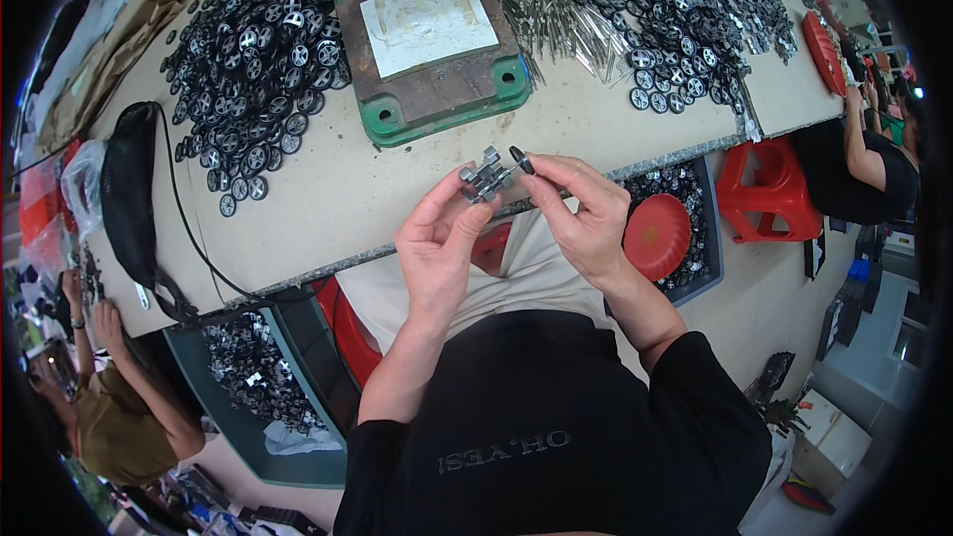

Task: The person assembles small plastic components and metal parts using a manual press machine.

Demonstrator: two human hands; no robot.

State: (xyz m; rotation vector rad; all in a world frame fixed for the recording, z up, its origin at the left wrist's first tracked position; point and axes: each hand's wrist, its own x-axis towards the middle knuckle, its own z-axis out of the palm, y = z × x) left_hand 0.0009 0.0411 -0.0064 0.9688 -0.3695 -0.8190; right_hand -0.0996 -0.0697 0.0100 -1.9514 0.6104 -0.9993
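Note:
Above my lap, at the table's near edge, my left hand (435, 253) pinches a small grey plastic part (482, 179) with several stubby projections between thumb and fingers. My right hand (586, 218) grips a small black wheel (520, 160), seen nearly edge-on, between thumb and forefinger. A thin metal axle runs from the wheel to the grey part; how deep it sits is hidden. Beyond my hands stands a green metal machine base (447, 119) with a white sheet (427, 25) on it. A heap of black wheels with silvery spokes (258, 69) lies to its left.
Thin metal rods (546, 15) and more wheels (675, 69) lie at the back right. A bin (710, 228) with a red dish (657, 236) stands right of my lap; a green bin (189, 367) stands left. A black bag (129, 213) trails a cord. Co-workers sit at both sides.

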